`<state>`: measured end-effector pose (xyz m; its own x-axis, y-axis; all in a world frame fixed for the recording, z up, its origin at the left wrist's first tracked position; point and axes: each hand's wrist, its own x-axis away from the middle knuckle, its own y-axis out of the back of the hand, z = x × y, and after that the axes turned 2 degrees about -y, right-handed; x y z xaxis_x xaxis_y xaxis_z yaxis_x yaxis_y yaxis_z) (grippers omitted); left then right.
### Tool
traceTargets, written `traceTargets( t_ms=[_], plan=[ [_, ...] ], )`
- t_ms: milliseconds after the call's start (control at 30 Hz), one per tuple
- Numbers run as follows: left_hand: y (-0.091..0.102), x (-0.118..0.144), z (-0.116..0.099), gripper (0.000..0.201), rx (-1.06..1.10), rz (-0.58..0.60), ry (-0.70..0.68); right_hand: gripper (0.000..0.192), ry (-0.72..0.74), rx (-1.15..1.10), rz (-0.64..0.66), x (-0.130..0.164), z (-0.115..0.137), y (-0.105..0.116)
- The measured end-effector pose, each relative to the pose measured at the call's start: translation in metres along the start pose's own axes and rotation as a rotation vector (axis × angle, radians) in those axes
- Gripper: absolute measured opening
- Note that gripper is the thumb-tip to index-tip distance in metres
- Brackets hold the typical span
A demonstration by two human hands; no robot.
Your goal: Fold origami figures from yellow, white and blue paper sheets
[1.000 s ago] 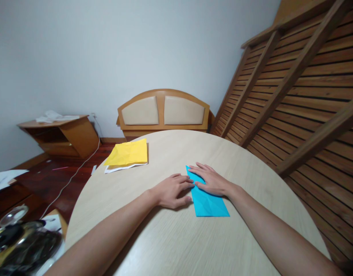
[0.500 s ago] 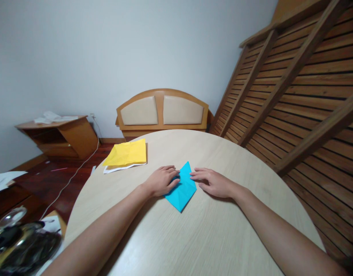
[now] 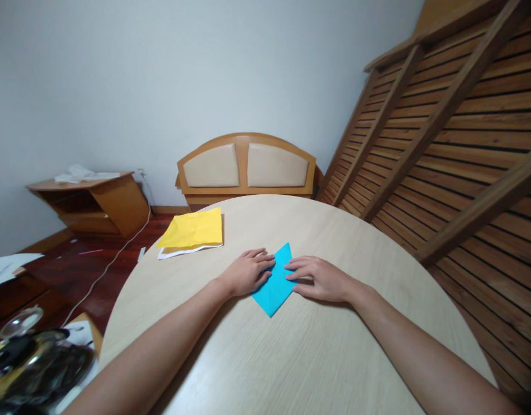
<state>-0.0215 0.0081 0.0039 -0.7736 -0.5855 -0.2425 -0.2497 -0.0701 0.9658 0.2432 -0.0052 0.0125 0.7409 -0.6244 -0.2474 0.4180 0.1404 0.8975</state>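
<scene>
A folded sheet of blue paper lies flat on the round pale wooden table, one pointed corner facing away from me and another towards me. Resting on its left side is my left hand, palm down with the fingers stretched out. My right hand is at the paper's right edge, its fingertips over the blue surface and its fingers slightly apart. Neither hand grips the sheet. Part of the paper's left side is hidden under my left hand.
Yellow paper lies over white sheets at the table's far left. Behind the table stands a headboard with cream panels. Slatted wooden boards lean on the right. At lower left is a dark plastic bag; a cable crosses the floor.
The blue paper has turned slightly, its far tip shifting right. My right hand's fingers have moved a little onto the paper. My left hand stays on its left side.
</scene>
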Motion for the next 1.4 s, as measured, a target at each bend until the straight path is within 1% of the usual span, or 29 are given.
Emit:
traceTargets(
  t_ms=[100,200,267,333,433,600,667,767,833,1167,1333,1400],
  plan=[
    [0.007,-0.001,-0.004,0.030,-0.018,-0.029,-0.014,0.025,-0.022,0.007,0.014,-0.001,0.002,0.000],
    [0.014,-0.001,-0.011,0.030,0.011,-0.043,-0.045,0.026,-0.069,0.010,-0.005,-0.001,0.001,0.001],
    [0.017,0.000,-0.015,0.033,0.056,-0.031,-0.092,0.028,-0.101,0.003,-0.024,0.000,-0.001,0.002],
    [0.018,0.002,-0.017,0.041,0.101,-0.012,-0.138,0.032,-0.124,0.001,-0.034,0.002,-0.004,0.003],
    [0.016,0.003,-0.016,0.048,0.142,0.011,-0.169,0.036,-0.151,0.006,-0.034,0.004,-0.008,0.004],
    [0.015,0.003,-0.015,0.036,0.129,0.045,-0.123,0.031,-0.146,0.005,-0.038,0.004,-0.010,0.004],
    [0.016,0.003,-0.016,0.038,0.123,0.050,-0.118,0.028,-0.145,0.010,-0.038,0.004,-0.011,0.003],
    [0.016,0.004,-0.016,0.050,0.134,0.049,-0.131,0.028,-0.146,0.003,-0.030,0.004,-0.012,0.002],
    [0.016,0.004,-0.016,0.053,0.134,0.048,-0.142,0.029,-0.149,-0.010,-0.030,0.004,-0.012,0.002],
    [0.014,0.004,-0.015,0.045,0.118,0.032,-0.107,0.028,-0.132,-0.024,-0.048,0.001,-0.008,0.004],
    [0.015,0.003,-0.017,0.046,0.075,0.020,-0.049,0.028,-0.137,-0.006,-0.055,0.001,-0.009,0.002],
    [0.014,0.001,-0.017,0.038,0.041,0.009,-0.008,0.027,-0.147,-0.003,-0.059,0.000,-0.008,0.002]
  ],
)
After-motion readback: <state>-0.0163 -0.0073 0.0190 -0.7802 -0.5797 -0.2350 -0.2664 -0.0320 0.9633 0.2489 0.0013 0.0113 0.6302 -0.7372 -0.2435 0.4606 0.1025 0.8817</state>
